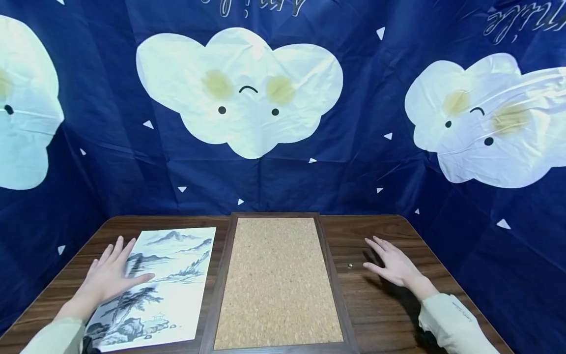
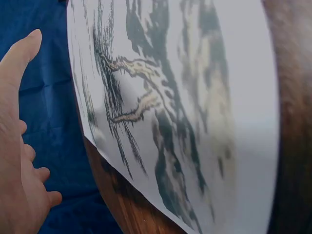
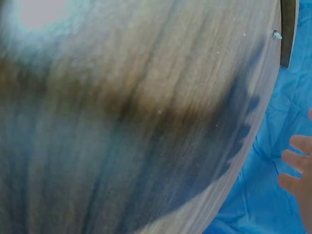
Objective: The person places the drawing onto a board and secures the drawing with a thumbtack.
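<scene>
An ink landscape print [image 1: 163, 280] on white paper lies on the left of the dark wooden table [image 1: 376, 305]. My left hand [image 1: 110, 275] is flat over its left edge, fingers straight and spread. The left wrist view shows the print [image 2: 185, 112] close up and the left hand [image 2: 17, 146] open beside it. A cork board [image 1: 276, 282] in a dark wooden frame lies in the middle. My right hand [image 1: 391, 263] hovers open over bare table to the right of the board. A small metal pin [image 1: 350, 266] lies just left of its fingers; the same pin [image 3: 277, 34] shows in the right wrist view.
A dark blue cloth [image 1: 353, 123] printed with white clouds hangs behind and around the table. The table's rounded corners meet the cloth at left and right. The right wrist view shows mostly blurred wood grain [image 3: 136, 122] and blue cloth beyond the edge.
</scene>
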`<state>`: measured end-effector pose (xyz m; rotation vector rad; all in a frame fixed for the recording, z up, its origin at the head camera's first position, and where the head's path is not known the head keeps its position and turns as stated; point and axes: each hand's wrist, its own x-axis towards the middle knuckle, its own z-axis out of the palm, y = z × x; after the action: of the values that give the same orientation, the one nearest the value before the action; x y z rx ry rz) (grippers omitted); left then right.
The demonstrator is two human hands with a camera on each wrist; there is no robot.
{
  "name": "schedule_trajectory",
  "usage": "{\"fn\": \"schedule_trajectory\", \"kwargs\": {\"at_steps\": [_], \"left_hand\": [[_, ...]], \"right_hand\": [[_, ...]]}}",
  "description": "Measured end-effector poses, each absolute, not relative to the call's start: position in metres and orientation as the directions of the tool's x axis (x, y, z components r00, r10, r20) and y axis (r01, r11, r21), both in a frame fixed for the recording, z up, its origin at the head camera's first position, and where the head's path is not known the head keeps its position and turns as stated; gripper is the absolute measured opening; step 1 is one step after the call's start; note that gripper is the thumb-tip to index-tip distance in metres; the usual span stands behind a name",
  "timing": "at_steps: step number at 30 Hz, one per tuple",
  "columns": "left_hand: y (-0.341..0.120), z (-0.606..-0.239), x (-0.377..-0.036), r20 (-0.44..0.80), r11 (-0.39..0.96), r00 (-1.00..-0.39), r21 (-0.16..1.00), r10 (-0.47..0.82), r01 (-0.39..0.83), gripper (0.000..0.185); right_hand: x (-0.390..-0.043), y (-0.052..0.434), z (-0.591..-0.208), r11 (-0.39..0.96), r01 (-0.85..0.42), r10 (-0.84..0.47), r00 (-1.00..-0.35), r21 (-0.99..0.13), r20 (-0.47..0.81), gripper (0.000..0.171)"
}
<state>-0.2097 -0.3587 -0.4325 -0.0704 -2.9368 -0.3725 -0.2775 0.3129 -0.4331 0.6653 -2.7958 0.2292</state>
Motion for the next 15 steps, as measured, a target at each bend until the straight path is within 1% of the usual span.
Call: {"fn": "schedule_trajectory", "kwargs": {"at_steps": [5, 9, 15], "left_hand": [[-0.364, -0.433, -0.205, 0.206, 0.959, -0.978, 0.270, 0.028, 0.084, 0.113], [-0.368, -0.432, -0.203, 0.180, 0.952, -0.984, 0.303, -0.017, 0.039, 0.114], [-0.375, -0.429, -0.201, 0.126, 0.940, -0.990, 0.341, -0.064, -0.018, 0.108]], "right_hand": [[-0.277, 0.311, -0.433, 0.872, -0.469, -0.414, -0.859, -0.137, 0.302, 0.068], [-0.275, 0.309, -0.432, 0.871, -0.456, -0.388, -0.867, -0.183, 0.313, 0.065], [-0.274, 0.303, -0.434, 0.859, -0.445, -0.355, -0.874, -0.253, 0.332, 0.061]]}}
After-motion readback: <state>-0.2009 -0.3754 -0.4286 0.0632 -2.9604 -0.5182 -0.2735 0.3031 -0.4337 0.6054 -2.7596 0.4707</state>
